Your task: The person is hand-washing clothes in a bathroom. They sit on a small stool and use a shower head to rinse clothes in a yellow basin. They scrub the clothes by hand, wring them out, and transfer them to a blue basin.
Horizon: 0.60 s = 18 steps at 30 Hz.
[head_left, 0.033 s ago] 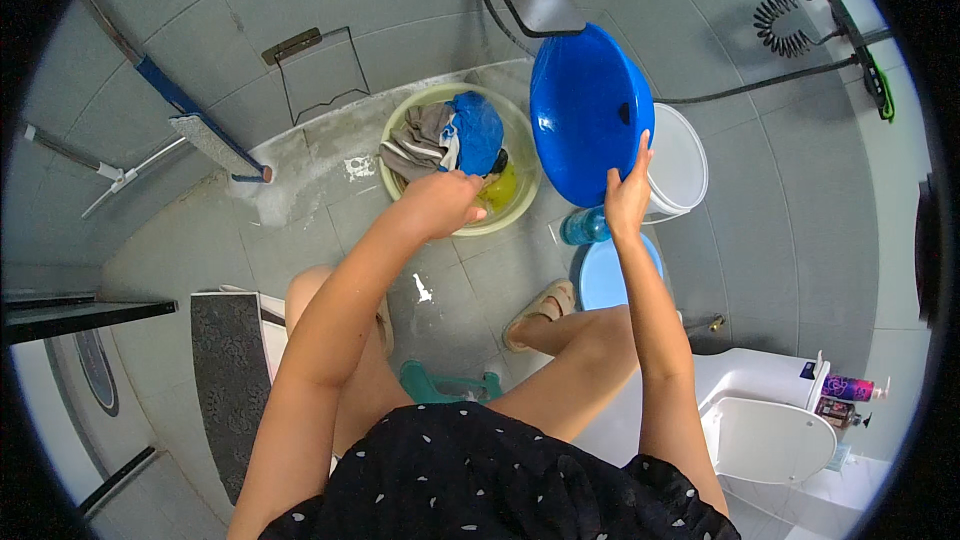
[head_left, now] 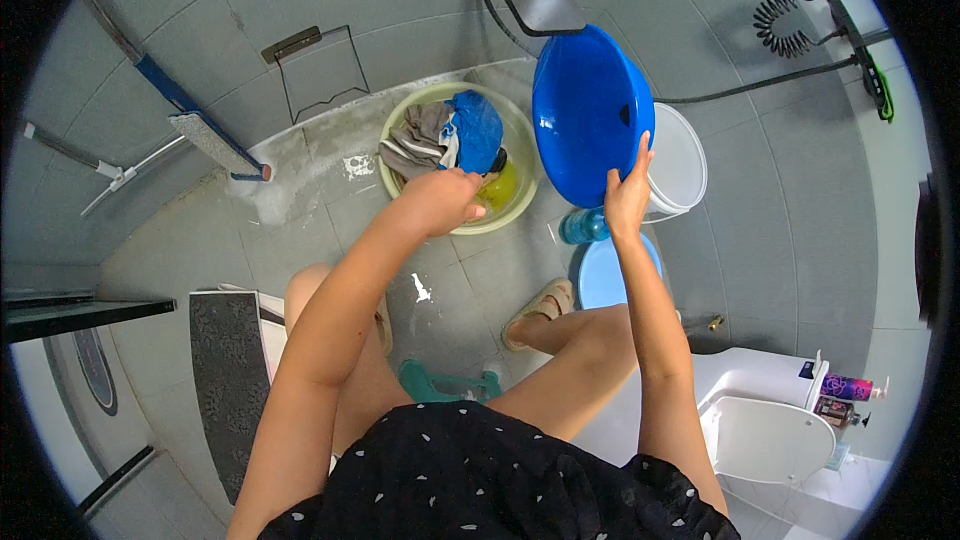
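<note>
My right hand (head_left: 628, 198) grips the near rim of a deep blue plastic basin (head_left: 588, 110), which is tilted so that its inside shows. Over the near edge of a pale yellow-green tub (head_left: 520, 212) is my left hand (head_left: 445, 202). Its fingers are curled and the thumb sticks out; whatever they hold, if anything, is hidden. Inside the tub lie a bunched grey-brown cloth with white stripes (head_left: 416, 140) and a blue cloth (head_left: 474, 132). Beside them are a small black thing (head_left: 499, 161) and something bright yellow-green (head_left: 501, 187), partly hidden.
A white bucket (head_left: 682, 165), a teal bottle (head_left: 583, 227) and a light-blue round basin (head_left: 605, 278) stand at the right. A dark shower head (head_left: 540, 2) hangs above the blue basin. A mop (head_left: 205, 130) leans at the left; a toilet (head_left: 745, 380) is at lower right.
</note>
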{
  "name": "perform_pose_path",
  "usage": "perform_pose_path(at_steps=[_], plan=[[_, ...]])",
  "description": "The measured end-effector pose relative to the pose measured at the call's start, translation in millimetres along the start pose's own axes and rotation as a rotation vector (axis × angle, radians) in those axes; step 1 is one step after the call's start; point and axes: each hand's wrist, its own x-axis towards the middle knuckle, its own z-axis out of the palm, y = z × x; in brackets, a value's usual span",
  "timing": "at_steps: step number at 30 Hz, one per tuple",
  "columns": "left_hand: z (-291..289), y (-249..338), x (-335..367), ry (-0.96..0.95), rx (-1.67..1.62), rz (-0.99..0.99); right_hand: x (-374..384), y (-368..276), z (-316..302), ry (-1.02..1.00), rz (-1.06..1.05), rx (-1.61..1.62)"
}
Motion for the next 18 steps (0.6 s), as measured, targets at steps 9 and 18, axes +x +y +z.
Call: perform_pose_path(at_steps=[9,18], plan=[[-2,0,0,0.059,-0.039,0.011,-6,16,-7,-0.005,0.094,0.152],[3,6,11,0.025,-0.024,0.02,-2,97,-34,0.244,0.411,0.541]])
